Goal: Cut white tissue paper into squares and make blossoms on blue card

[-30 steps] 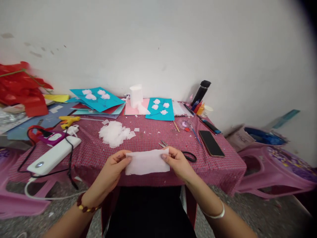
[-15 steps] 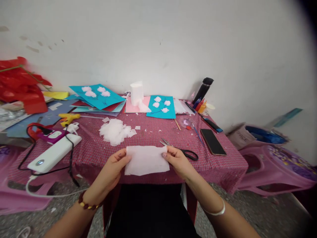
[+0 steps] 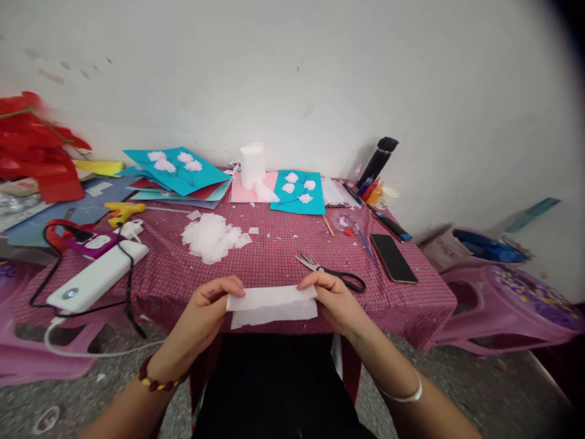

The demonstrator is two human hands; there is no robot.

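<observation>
A white tissue sheet [image 3: 272,308], partly folded over with its top strip lying over the lower layer, spans the gap between my hands at the table's front edge. My left hand [image 3: 214,305] pinches its left end, and my right hand [image 3: 329,299] pinches the right end. Just beyond my right hand lie black-handled scissors [image 3: 329,270], blades pointing away to the left. A heap of cut white tissue pieces [image 3: 212,238] sits farther back on the left. Behind it stands a tissue roll [image 3: 252,167] on pink paper [image 3: 236,194].
Blue cards with pale paper flowers [image 3: 297,203] lie toward the wall. A phone [image 3: 393,258], paintbrush [image 3: 365,245] and black bottle [image 3: 377,161] are on the right. At left are a yellow glue gun [image 3: 123,212], white power bank [image 3: 98,274] and cables. Pink stools [image 3: 498,311] flank the checked tablecloth [image 3: 274,262].
The tissue sheet went from spread flat to folded over lengthwise, so it looks narrower. Both hands still pinch its ends. The scissors now show more fully, and the view has shifted slightly.
</observation>
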